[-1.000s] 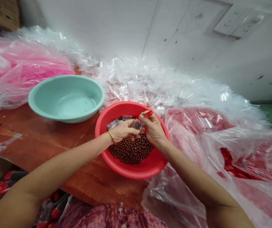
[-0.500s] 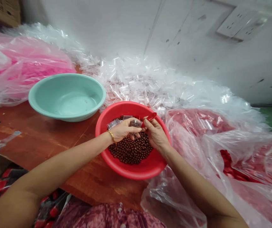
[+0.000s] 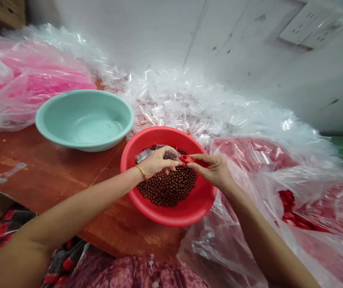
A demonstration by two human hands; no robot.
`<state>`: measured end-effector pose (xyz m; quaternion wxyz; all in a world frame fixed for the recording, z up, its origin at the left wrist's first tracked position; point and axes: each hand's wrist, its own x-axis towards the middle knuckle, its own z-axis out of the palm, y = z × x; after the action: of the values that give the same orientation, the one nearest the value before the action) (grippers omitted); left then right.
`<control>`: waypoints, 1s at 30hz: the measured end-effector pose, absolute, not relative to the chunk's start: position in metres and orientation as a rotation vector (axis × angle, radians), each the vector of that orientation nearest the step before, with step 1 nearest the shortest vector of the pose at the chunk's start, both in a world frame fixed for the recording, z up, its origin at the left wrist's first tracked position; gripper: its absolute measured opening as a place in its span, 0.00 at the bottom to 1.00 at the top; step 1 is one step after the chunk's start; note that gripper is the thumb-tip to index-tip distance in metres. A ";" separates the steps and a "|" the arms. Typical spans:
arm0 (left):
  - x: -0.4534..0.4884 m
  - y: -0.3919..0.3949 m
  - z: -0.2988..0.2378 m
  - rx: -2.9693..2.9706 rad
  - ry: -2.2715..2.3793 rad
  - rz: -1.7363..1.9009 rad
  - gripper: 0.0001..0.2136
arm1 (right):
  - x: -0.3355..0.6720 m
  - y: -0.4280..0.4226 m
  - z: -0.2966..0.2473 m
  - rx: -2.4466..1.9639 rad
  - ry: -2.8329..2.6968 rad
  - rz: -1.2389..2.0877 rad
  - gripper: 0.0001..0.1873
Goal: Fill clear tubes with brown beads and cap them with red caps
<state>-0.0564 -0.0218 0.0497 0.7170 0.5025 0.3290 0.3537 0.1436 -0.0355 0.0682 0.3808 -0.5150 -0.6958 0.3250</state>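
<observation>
Over the red basin [image 3: 171,218], my left hand [image 3: 156,162] is closed around a clear plastic tube [image 3: 171,154] filled with dark brown balls. More clear tubes [image 3: 144,155] stick out past that hand's far side. My right hand [image 3: 215,170] pinches a red cap [image 3: 186,159] between thumb and fingers, at the right end of the filled tube. Whether the cap sits fully on the tube I cannot tell. Below both hands, a heap of shiny brown balls [image 3: 168,190] covers the basin's bottom.
A pale green basin [image 3: 84,142] stands to the left on the brown table [image 3: 54,172]. Clear tubes [image 3: 171,96] lie piled along the wall. Plastic bags hold pink pieces [image 3: 48,88] at left and red pieces [image 3: 291,208] at right. Red-capped packed tubes [image 3: 0,232] lie lower left.
My right hand has turned and brought the red cap down to the end of the tube in my left hand. The left hand stays nearly in place.
</observation>
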 end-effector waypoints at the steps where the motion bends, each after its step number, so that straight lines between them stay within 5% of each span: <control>1: -0.057 -0.022 0.051 1.126 0.730 0.773 0.12 | 0.144 -0.036 0.067 -1.327 -1.813 0.791 0.10; 13: -0.050 -0.024 0.042 1.625 0.911 0.861 0.10 | 0.111 -0.049 0.069 -1.222 -1.904 0.814 0.18; 25: -0.054 -0.031 0.056 1.898 1.170 0.683 0.04 | 0.121 -0.049 0.055 -1.014 -2.451 0.028 0.24; 30: -0.050 -0.031 0.058 1.949 1.140 0.618 0.07 | 0.121 -0.044 0.069 -1.139 -2.310 0.278 0.21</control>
<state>-0.0502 -0.0309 0.0582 0.3897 0.7668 0.4484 0.2431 0.1207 -0.0435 0.0695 0.2721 -0.4232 -0.8580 0.1034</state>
